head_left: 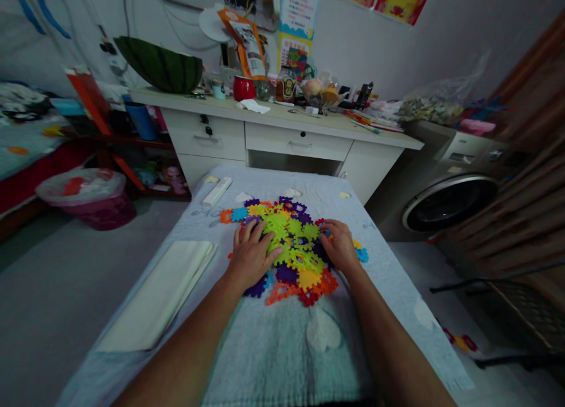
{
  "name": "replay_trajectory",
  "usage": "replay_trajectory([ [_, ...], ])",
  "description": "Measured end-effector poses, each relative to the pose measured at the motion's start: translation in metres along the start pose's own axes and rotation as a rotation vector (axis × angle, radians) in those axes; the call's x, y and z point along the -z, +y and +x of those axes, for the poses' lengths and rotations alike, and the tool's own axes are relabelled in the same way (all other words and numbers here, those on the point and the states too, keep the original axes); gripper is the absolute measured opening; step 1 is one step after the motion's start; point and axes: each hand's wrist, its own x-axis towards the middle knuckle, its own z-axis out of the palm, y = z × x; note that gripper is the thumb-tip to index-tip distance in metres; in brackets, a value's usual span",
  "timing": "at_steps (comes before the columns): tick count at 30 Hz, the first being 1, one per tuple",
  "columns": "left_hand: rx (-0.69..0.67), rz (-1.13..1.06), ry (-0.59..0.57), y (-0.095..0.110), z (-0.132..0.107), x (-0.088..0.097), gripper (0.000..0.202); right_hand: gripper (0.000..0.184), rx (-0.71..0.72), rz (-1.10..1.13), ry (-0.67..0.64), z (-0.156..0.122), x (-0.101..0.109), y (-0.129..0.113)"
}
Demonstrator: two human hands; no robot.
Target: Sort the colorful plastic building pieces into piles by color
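A heap of flat, toothed plastic puzzle pieces (pixel 288 275) in lime green, purple, orange, yellow, red and blue lies on the cloth-covered table. My left hand (pixel 251 249) rests on the left side of the heap, palm down with fingers spread, its thumb and fingertips against lime-green pieces (pixel 276 223). At the heap's right edge is my right hand (pixel 339 243), fingers loosely bent and touching the pieces there. Neither hand visibly grips a piece. Several pieces overlap, and some are hidden under my hands.
On the table's left lie a folded cream cloth (pixel 161 295) and a white remote-like object (pixel 218 191). Behind stands a white desk (pixel 282 124) bearing half a watermelon (pixel 161 64) and jars. A washing machine (pixel 441 177) is at right, a pink bin (pixel 95 204) at left.
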Motion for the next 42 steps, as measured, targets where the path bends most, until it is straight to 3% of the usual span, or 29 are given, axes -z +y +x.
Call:
replay_trajectory([
  [6,0.105,0.041,0.037,-0.005,-0.001,-0.006,0.045,0.022,-0.049,-0.022,0.091,-0.004,-0.005,0.012],
  [12,0.179,0.058,0.107,-0.011,0.001,-0.006,0.053,0.02,-0.055,-0.029,0.087,-0.006,-0.007,0.013],
  [21,0.227,0.069,0.239,-0.015,0.004,0.007,0.03,0.02,-0.051,-0.039,0.117,-0.005,-0.005,0.01],
  [28,-0.018,-0.081,0.085,-0.007,0.005,-0.004,0.031,0.022,-0.082,-0.057,0.15,-0.004,-0.001,0.013],
  [33,-0.053,-0.089,-0.033,-0.003,0.003,-0.012,0.041,0.022,-0.104,-0.077,0.136,-0.004,0.002,0.016],
  [42,-0.182,-0.16,-0.159,0.013,0.005,-0.006,0.05,0.02,-0.057,-0.048,0.135,-0.004,0.0,0.009],
])
